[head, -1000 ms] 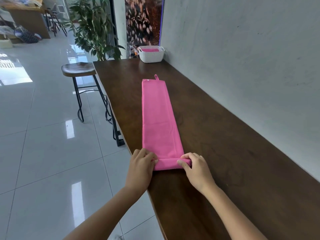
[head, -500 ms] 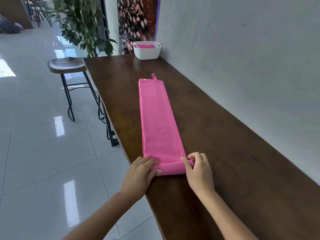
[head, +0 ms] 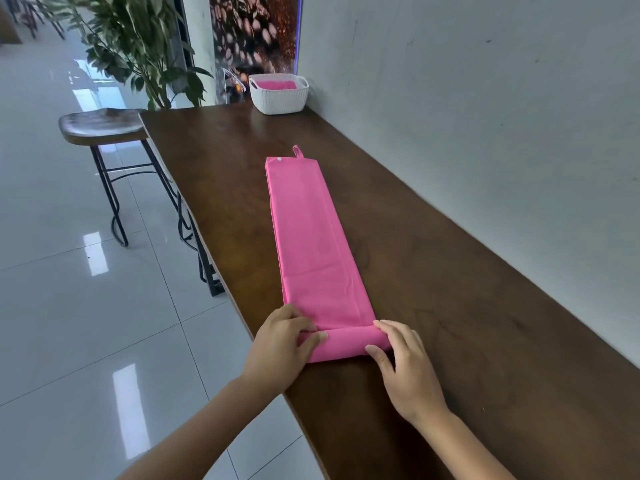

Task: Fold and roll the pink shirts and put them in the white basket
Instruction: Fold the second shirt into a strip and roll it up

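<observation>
Rolled a bit fatter now than a second ago: near end of the pink shirt [head: 311, 237] turned over once more into a small roll [head: 344, 344]. Means the rolling step is just started; most of the long folded strip not rolled yet, lying flat on the tabletop [head: 450, 306] and running away toward 12 o'clock. Little loop at the far end, untouched.

Left hand [head: 280, 348] at the 9 o'clock end of the roll, fingers curled over the top, thumb tucked against the front, holding the roll. Right hand [head: 405, 365] at the 3 o'clock end, fingers bent over that end, thumb low on the near side, also holding the roll. Both hands clamped on the cloth, not flat.

White basket [head: 278, 98] far off at 12 o'clock, by the wall, well apart from the roll, with something pink already inside. Looks like more pushing forward needed, keeping both ends even so the roll stays straight.
</observation>
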A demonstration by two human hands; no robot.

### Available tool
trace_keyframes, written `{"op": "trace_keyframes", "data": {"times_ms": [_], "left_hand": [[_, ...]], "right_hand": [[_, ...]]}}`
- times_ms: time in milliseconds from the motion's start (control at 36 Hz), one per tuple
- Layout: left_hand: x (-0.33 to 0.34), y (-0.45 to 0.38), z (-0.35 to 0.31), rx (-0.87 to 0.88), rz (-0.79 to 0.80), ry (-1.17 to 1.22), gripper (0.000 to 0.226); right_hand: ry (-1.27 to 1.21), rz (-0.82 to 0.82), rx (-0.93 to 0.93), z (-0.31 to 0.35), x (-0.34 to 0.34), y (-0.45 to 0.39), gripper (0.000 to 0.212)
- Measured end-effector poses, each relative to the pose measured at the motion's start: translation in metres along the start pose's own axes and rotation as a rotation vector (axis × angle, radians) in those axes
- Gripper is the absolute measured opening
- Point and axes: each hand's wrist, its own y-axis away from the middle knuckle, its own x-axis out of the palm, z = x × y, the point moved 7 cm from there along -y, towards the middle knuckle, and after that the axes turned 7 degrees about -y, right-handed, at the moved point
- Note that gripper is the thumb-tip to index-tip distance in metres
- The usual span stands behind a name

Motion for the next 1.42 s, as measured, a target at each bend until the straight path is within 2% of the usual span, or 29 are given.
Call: {"op": "trace_keyframes", "data": {"times_ms": [139,250,333,472,556,694,806,917,1028,1167,1222,1306,1417], "left_hand": [[-0.007,0.004,-0.008,0.183,-0.125,-0.058,0.019],[-0.005,0.009,-0.01,0.332,-0.134,-0.112,0.03],[-0.002,0.009,-0.003,0.315,-0.077,-0.124,0.039],[-0.002,0.004,0.004,0.265,-0.008,-0.169,0.054],[-0.004,-0.003,0.008,0.214,0.019,-0.134,0.06],[-0.008,-0.02,0.01,0.153,0.05,-0.055,0.048],[-0.008,-0.03,0.014,0.103,0.083,-0.019,0.034],[-0.008,-0.035,0.019,0.021,0.09,0.023,0.028],[-0.01,-0.042,0.028,-0.089,0.134,0.091,0.021],[-0.013,-0.047,0.031,-0.149,0.148,0.116,0.023],[-0.014,-0.047,0.031,-0.148,0.113,0.071,0.025],[-0.019,-0.043,0.025,-0.069,-0.049,-0.043,0.026],[-0.021,-0.034,0.015,0.1,-0.216,-0.062,0.011]], "right_hand": [[0.009,-0.037,0.054,0.005,0.001,-0.007,0.063],[0.021,0.015,0.117,0.004,0.001,-0.017,0.068],[0.002,0.052,0.164,0.002,0.002,-0.028,0.066],[-0.059,0.069,0.224,0.004,0.001,-0.043,0.042],[-0.106,0.061,0.303,0.001,0.001,-0.051,0.047],[-0.114,-0.015,0.367,0.003,0.004,-0.058,0.048],[0.056,-0.142,0.24,0.015,-0.004,-0.061,0.047],[0.141,-0.184,0.061,0.026,-0.01,-0.06,0.044],[0.156,-0.124,-0.02,0.028,-0.006,-0.051,0.058],[0.157,-0.041,-0.068,0.025,-0.002,-0.043,0.063],[0.155,-0.01,-0.071,0.023,0.001,-0.044,0.063],[0.156,-0.003,-0.099,0.022,0.003,-0.049,0.06],[0.178,0.063,-0.117,0.023,0.004,-0.062,0.056]]}}
